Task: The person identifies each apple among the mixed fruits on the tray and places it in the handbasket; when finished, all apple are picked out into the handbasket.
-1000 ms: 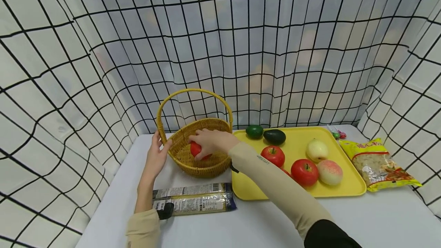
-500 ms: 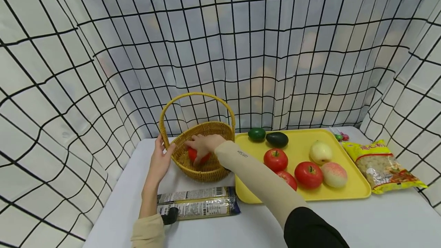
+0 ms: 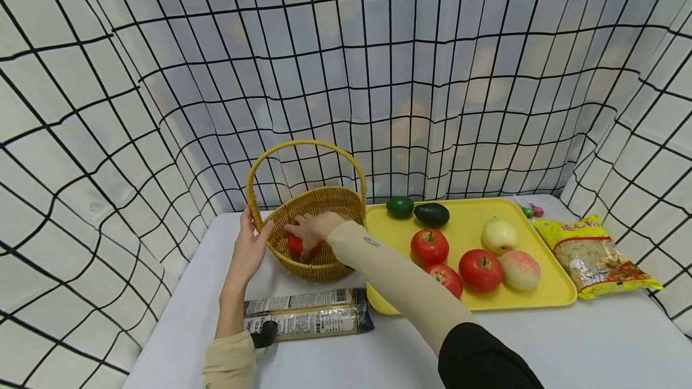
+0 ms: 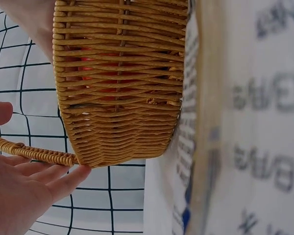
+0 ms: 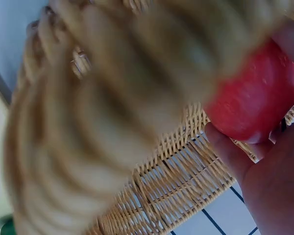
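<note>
A wicker basket [image 3: 324, 272] with a tall arched handle stands at the left of the table. At its left side the left hand [image 3: 250, 251] touches the rim beside the handle base, its fingers behind and thumb in front. In the left wrist view, the fingers of the left hand [image 4: 24, 191] lie straight against the basket [image 4: 117, 127] at the handle's foot. Inside the basket, the right hand [image 3: 313, 232] grips a red apple [image 3: 294, 246]. The right wrist view has the right hand's [image 5: 274, 181] fingers curled round the red apple [image 5: 255, 98], partly hidden by the blurred basket rim.
A yellow tray [image 3: 540, 299] at right holds several red apples [image 3: 480, 271], a peach [image 3: 520, 270], a pale round fruit [image 3: 499, 235] and two dark green fruits [image 3: 431, 215]. Long packets [image 3: 319, 321] lie before the basket; a yellow bag [image 3: 594, 257] lies far right. Black netting surrounds the table.
The right hand has moved slightly left and lower within the basket, with the apple. More of the front red apple on the tray shows beside the sleeve. The left hand stays at the basket.
</note>
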{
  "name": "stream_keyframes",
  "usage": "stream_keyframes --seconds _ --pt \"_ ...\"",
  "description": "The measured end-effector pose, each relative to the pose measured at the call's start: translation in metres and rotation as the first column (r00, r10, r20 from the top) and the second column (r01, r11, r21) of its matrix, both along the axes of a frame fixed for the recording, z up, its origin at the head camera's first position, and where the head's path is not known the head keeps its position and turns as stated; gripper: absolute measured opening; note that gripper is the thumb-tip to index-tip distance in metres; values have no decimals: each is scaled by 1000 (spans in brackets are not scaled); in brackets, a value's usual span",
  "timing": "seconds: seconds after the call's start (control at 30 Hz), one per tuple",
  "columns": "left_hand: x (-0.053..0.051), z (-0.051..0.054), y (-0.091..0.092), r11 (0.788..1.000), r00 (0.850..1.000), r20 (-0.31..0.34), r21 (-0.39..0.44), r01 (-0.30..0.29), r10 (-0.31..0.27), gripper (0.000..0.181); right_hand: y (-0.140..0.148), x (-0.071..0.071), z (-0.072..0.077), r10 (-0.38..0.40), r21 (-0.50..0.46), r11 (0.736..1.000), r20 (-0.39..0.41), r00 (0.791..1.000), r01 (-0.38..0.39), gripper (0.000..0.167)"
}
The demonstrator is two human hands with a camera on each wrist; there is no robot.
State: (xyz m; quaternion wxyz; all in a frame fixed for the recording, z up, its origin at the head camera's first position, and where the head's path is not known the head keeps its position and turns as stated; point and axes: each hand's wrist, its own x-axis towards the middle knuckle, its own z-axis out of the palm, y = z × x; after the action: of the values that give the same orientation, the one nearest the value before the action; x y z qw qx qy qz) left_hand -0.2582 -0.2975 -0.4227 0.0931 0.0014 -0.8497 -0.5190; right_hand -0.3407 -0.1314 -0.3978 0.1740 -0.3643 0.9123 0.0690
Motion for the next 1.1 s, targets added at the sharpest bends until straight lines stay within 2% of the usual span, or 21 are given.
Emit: stream_keyframes --seconds 0.1,0.2,0.33,0.5,0.63,0.77,0.87,0.97,1.1 --pt "0 2 -1 1000 1000 -8 -11 3 -3 82 1 1 1 9 -2 1000 -2 1000 -9 82" --pt "0 -1 -1 1000 1000 -4 -13 4 -4 82 5 3 1 19 -17 1000 -1 1000 -19 82" --pt "2 -2 -3 1000 1000 5 -21 4 -4 82 20 9 4 34 -78 996 -13 999 -34 86" --pt "2 1 -4 999 1000 5 -32 15 -14 84 64 22 13 17 -212 977 -47 999 -27 84" --pt "1 2 0 999 1000 18 -36 25 -24 85 118 42 11 -25 -346 938 -72 997 -1 86" --pt "5 1 0 998 999 42 -59 20 -18 86 171 74 -1 -145 -462 876 16 989 135 90" --pt "7 4 -1 996 999 46 -80 33 -29 87 202 95 -8 -270 -469 835 101 957 286 93" --pt "6 8 -1 996 997 51 -75 56 -53 89 223 107 -8 -355 -389 842 124 927 374 97" --pt "7 7 -1 998 997 64 -38 54 -51 91 239 111 5 -376 -316 861 135 917 399 99"
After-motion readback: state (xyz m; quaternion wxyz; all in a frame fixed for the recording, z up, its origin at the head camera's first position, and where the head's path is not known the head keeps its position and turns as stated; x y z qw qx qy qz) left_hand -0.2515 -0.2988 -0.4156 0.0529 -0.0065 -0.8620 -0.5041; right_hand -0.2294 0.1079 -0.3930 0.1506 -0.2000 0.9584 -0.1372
